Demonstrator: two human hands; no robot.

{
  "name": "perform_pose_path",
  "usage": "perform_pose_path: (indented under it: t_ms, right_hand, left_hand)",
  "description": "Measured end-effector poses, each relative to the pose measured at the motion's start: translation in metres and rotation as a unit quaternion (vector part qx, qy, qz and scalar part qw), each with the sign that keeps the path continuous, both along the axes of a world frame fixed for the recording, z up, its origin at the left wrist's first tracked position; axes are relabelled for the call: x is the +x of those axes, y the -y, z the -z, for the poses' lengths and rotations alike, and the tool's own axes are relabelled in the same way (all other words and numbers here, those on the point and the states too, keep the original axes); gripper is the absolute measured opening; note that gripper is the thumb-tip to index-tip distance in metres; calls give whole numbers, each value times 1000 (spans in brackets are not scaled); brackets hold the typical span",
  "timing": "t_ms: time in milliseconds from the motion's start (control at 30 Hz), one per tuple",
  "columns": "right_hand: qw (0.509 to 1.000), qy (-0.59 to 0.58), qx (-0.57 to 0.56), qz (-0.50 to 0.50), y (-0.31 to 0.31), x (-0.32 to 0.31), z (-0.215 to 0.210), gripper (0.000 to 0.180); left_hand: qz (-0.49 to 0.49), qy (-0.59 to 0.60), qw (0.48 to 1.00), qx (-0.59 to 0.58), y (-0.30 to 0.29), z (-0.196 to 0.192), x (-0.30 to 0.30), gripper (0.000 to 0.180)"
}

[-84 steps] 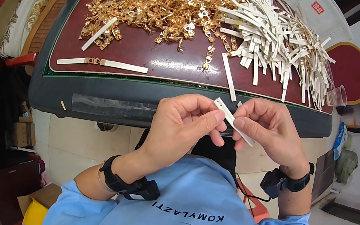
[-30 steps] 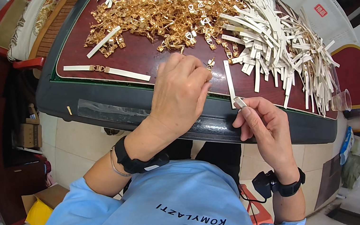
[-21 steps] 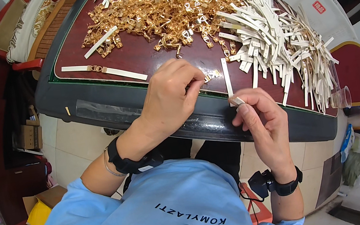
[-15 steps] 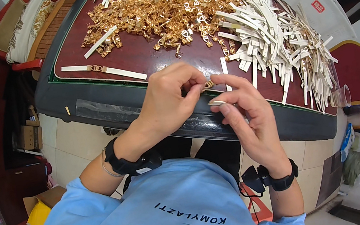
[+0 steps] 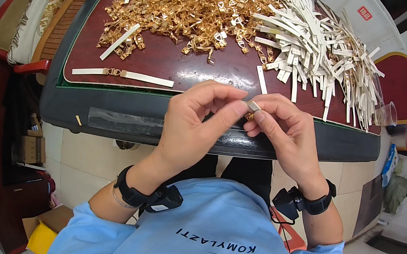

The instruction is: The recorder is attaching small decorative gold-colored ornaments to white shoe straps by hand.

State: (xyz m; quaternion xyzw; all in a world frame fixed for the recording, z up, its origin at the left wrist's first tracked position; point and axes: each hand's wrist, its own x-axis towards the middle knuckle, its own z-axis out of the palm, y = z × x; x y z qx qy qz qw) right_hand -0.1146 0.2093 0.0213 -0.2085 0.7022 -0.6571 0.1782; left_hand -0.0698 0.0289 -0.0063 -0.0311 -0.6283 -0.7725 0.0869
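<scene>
**Ana:** Strip end and gold buckle, where are they?

**Ben:** The pale strip end (image 5: 253, 105) is pinched between the thumb and forefinger of the left hand (image 5: 197, 122), just in front of the near edge of the dark red table (image 5: 171, 70). The small gold buckle (image 5: 249, 116) sits right under it, touching it, gripped by the fingertips of the right hand (image 5: 283, 129).

**Ana:** So both hands are closed?

**Ben:** Yes, both pinch. Their fingertips meet at the strip end, and the other fingers curl in loosely.

**Ana:** What lies on the table?

**Ben:** A heap of gold buckles (image 5: 189, 12) toward the far side of the table, and a pile of white strips (image 5: 321, 52) on the table's right part. One single white strip (image 5: 261, 79) lies near the table's front edge, just beyond the hands. A finished strap with a buckle in its middle (image 5: 121, 76) lies on the table's left part.

**Ana:** Anything off the table?

**Ben:** A clear plastic cup (image 5: 386, 115) stands past the table's right end, beside a round red stool (image 5: 400, 87). Each wrist wears a black band.
</scene>
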Motion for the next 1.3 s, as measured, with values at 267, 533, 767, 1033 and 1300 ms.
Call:
perform_pose_path:
  t_ms: [267, 533, 767, 1033, 1300]
  right_hand:
    - [1000, 4, 29, 0, 6, 11, -15, 18]
    - [995, 61, -64, 49, -17, 6, -15, 28]
    - [956, -232, 47, 172, -22, 9, -22, 22]
    - [925, -368, 89, 19, 1, 32, -32, 32]
    - [930, -353, 97, 26, -6, 50, -24, 28]
  left_hand:
    - [-40, -65, 992, -101, -1, 4, 4, 12]
    - [-3, 50, 976, 213, 9, -11, 8, 4]
    - [19, 90, 956, 277, 5, -14, 19, 4]
    - [72, 114, 946, 295, -5, -11, 38, 6]
    - [126, 123, 938, 299, -5, -7, 55, 6]
